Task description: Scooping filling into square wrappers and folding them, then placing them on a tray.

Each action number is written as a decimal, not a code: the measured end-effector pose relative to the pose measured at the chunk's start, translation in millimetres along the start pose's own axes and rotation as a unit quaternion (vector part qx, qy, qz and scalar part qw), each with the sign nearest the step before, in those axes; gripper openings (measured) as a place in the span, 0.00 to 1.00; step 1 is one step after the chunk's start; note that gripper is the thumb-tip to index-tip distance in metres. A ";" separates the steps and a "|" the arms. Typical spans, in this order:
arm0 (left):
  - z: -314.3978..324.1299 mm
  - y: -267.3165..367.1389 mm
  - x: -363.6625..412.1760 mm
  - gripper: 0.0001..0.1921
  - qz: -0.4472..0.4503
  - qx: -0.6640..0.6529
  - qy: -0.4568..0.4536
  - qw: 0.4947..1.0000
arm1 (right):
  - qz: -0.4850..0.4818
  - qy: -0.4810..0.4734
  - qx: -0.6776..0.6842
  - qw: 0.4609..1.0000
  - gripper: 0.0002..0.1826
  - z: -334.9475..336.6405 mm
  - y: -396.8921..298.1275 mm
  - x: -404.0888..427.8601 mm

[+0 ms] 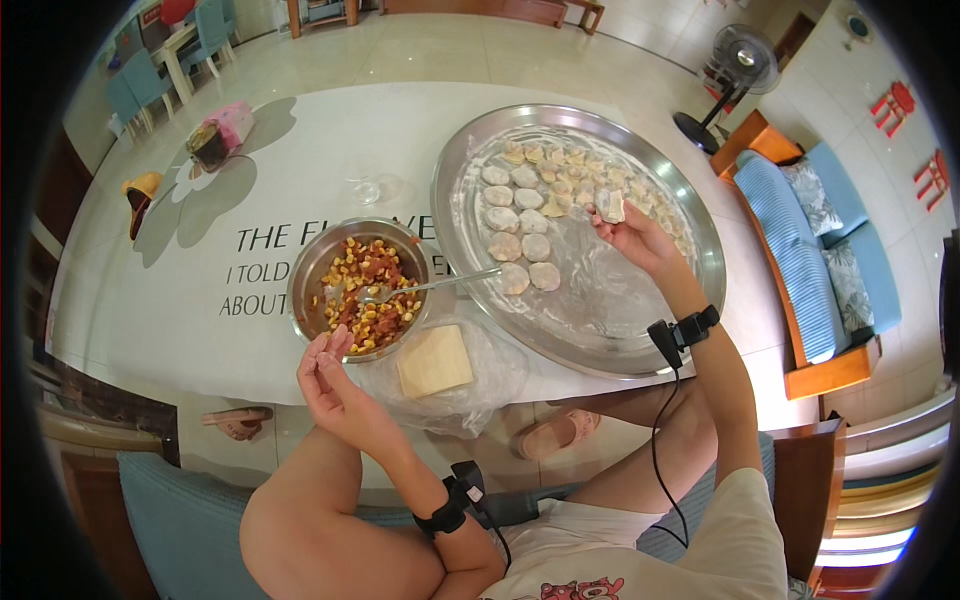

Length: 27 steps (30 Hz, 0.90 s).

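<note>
My right hand (628, 234) grips a folded wonton (611, 205) between thumb and fingers, above a large round steel tray (592, 322). Rows of flattened round dumplings (534, 247) and several folded wontons (574, 169) lie on the floured tray. Loosely curled, with nothing visible in it, my left hand (334, 379) hovers by the near rim of a steel bowl (298, 304). Inside the bowl is a corn and minced meat filling (379, 259). A metal spoon (442, 282) rests in it, its handle reaching over the tray's edge. Square wonton wrappers (435, 361) are stacked on a plastic bag (495, 367) between bowl and tray.
A clear glass (366, 191) stands behind the bowl on the white printed tablecloth (187, 337). Farther left are a potted plant (208, 146) and a pink package (232, 122). Cables (655, 450) hang from my wrist straps. A standing fan (739, 64) and a sofa (787, 210) are beyond.
</note>
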<state>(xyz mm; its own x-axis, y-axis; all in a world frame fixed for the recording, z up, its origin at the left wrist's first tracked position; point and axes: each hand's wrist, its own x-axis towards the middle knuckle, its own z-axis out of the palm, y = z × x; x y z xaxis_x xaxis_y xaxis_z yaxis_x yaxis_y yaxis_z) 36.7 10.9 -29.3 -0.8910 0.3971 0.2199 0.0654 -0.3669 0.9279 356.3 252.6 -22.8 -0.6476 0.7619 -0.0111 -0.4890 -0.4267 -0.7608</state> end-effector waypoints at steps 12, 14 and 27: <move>-2.6 -3.2 3.0 0.11 0.009 0.001 0.005 1.000 | 0.005 0.152 -0.246 0.957 0.20 -49.9 -11.0 24.4; -3.3 -3.5 3.5 0.11 0.009 -0.002 0.006 1.000 | 0.000 0.183 -0.316 0.931 0.20 -62.7 -7.6 30.1; -6.1 -6.7 6.2 0.09 0.011 0.002 0.005 1.000 | -0.219 0.225 -0.728 0.610 0.15 -62.9 42.6 44.9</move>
<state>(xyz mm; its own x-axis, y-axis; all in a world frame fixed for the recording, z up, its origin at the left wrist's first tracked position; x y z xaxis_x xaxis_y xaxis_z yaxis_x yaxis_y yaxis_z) 28.0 10.7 -36.0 -0.8938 0.3811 0.2365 0.0858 -0.3724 0.9241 343.1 299.3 -96.5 -0.2549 0.8437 0.4724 0.6911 0.5007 -0.5213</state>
